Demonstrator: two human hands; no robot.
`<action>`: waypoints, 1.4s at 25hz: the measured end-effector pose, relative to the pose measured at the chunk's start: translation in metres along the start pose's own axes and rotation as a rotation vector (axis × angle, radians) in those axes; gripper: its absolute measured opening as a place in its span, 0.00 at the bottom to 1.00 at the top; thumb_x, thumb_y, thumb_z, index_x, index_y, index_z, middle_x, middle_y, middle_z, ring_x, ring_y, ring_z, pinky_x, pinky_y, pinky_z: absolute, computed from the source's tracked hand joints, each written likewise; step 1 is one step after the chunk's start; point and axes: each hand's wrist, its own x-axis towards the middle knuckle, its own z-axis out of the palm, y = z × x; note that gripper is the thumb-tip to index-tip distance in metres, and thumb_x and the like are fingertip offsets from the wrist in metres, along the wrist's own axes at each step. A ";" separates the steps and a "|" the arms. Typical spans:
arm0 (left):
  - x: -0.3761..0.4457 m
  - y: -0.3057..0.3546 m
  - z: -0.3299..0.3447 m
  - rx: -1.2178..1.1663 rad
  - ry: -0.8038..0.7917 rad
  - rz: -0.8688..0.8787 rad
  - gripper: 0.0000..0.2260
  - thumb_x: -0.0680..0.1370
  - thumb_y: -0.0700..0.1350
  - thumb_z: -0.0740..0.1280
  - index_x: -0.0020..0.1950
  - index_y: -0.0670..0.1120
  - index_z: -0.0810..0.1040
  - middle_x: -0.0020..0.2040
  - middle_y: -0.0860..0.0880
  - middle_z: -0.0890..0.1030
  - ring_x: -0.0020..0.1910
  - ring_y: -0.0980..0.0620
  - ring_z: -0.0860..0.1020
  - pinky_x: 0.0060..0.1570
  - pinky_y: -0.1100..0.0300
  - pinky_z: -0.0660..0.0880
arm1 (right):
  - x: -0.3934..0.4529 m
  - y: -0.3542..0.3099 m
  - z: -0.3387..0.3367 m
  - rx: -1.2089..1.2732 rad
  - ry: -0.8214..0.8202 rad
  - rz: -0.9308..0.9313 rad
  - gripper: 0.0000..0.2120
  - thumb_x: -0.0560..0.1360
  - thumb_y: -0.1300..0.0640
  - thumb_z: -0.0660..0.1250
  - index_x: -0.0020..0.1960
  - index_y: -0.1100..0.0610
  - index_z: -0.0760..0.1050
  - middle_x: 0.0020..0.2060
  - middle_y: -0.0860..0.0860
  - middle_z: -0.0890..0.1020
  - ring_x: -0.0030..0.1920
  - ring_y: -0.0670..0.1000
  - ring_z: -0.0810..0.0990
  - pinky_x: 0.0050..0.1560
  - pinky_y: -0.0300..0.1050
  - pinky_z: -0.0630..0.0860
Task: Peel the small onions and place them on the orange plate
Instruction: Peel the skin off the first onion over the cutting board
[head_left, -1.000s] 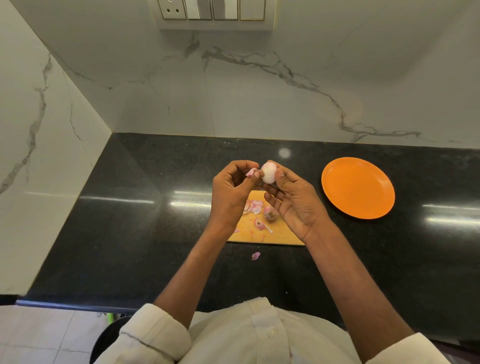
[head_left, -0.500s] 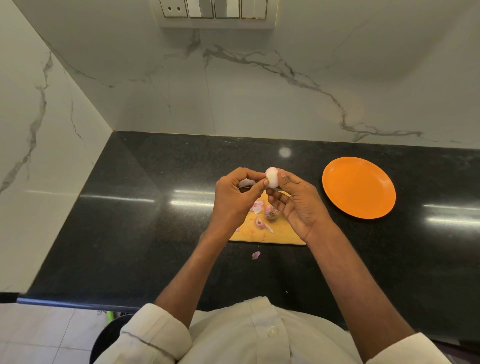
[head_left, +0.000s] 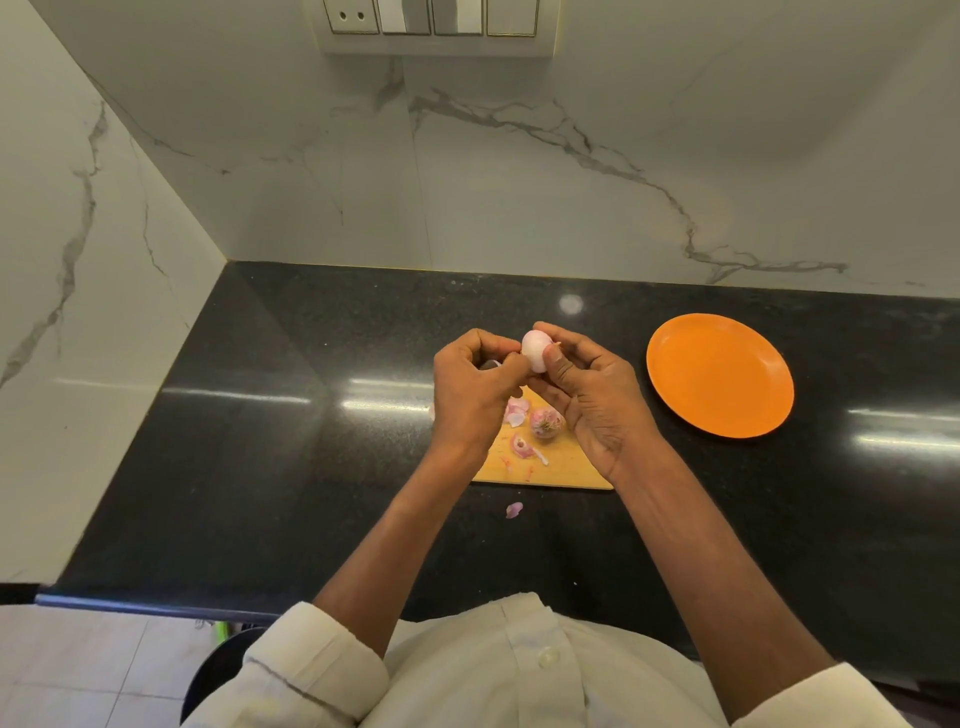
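Both hands edged nearer, right hand (head_left: 597, 400) fingers pinching pale onion (head_left: 536, 351), left hand (head_left: 470, 387) fingers curled, picking its skin.

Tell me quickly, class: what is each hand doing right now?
Left hand: fingers curled, pinching at the pale onion, apparently a bit of skin.
Right hand: fingers and thumb grip the same onion, above the cutting board.

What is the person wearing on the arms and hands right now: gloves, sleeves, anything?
No gloves: the left hand and right hand are bare, with no rings or watch visible. Both forearms are uncovered. The white shirt's sleeves are rolled up, a cuff folded near each elbow.
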 end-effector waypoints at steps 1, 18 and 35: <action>0.001 0.001 -0.003 -0.047 -0.035 0.000 0.03 0.79 0.35 0.74 0.52 0.39 0.85 0.44 0.43 0.86 0.39 0.51 0.83 0.41 0.56 0.83 | 0.001 -0.002 -0.001 0.062 -0.001 0.027 0.14 0.81 0.62 0.69 0.65 0.58 0.82 0.58 0.55 0.87 0.60 0.55 0.87 0.58 0.52 0.85; -0.001 -0.003 0.008 0.322 0.012 0.178 0.03 0.78 0.42 0.78 0.48 0.45 0.86 0.41 0.55 0.85 0.40 0.58 0.83 0.41 0.67 0.80 | 0.004 0.005 -0.007 -0.030 0.105 0.074 0.16 0.79 0.50 0.72 0.62 0.60 0.82 0.56 0.58 0.87 0.58 0.58 0.87 0.56 0.50 0.85; 0.011 -0.075 -0.019 0.327 -0.127 -0.158 0.14 0.83 0.32 0.62 0.60 0.46 0.82 0.56 0.51 0.85 0.61 0.53 0.82 0.62 0.54 0.80 | 0.019 0.037 -0.020 0.019 0.194 0.234 0.15 0.80 0.71 0.68 0.59 0.55 0.84 0.59 0.57 0.84 0.60 0.57 0.85 0.59 0.51 0.84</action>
